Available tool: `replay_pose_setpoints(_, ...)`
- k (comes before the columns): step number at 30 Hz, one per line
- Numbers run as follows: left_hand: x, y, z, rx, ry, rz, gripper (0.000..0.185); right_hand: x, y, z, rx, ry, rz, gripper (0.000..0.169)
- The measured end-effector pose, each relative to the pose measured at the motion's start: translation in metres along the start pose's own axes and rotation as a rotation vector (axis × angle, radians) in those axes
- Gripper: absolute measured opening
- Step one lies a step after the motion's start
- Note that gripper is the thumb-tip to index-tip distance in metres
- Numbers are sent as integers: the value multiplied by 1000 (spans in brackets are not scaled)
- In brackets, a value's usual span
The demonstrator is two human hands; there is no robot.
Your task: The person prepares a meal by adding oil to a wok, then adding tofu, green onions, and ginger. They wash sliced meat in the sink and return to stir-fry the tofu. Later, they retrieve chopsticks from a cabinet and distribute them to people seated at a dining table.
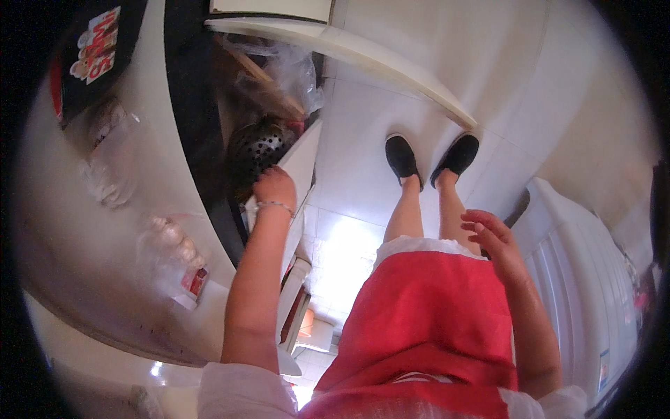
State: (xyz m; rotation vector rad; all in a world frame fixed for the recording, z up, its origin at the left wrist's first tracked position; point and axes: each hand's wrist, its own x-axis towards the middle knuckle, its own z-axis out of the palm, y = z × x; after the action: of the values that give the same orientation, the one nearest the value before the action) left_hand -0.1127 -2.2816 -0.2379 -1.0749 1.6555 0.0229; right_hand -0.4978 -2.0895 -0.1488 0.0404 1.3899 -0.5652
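Note:
My left hand (276,187) is at the edge of a white cabinet panel (303,153), its fingers curled; whether they grip it is hidden. Just beyond the knuckles, inside the dark cabinet, sits a metal strainer with round holes (263,140). Above it in the picture are a wooden board (267,81) and a crumpled clear plastic bag (301,78). A larger white cabinet door (366,52) stands swung out over the floor. My right hand (492,238) hangs in the air beside the red apron (424,304), fingers apart and holding nothing.
The pale countertop (157,173) on the left bears a black box (94,57), clear plastic bags (107,178) and bagged garlic bulbs (178,241). To my right stands a ribbed white plastic container (570,272). My black shoes (404,157) are near the open door.

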Motion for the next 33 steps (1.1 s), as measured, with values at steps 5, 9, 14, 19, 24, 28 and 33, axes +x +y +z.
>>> replay_pose_setpoints(5,-44,56,-16,-242,-61,147,25,3,-5,12,-17,-11,-13,30)
replay_pose_setpoints(9,-91,102,-16,-295,-38,327,24,0,-9,13,-22,-19,-11,29)
replay_pose_setpoints(14,-106,113,-11,-412,-135,386,28,-2,-22,12,-95,70,4,29)
replay_pose_setpoints(19,-95,80,-10,-677,-340,491,43,3,-25,10,-51,43,-33,28)
replay_pose_setpoints(24,-97,64,23,-1419,-910,90,50,8,-12,18,-37,-61,-52,30)
replay_pose_setpoints(28,-71,39,116,-1677,-799,-206,46,12,3,17,-24,-91,-42,30)
replay_pose_setpoints(33,-9,-20,247,-2137,-200,-949,57,20,43,17,-89,-27,-17,29)
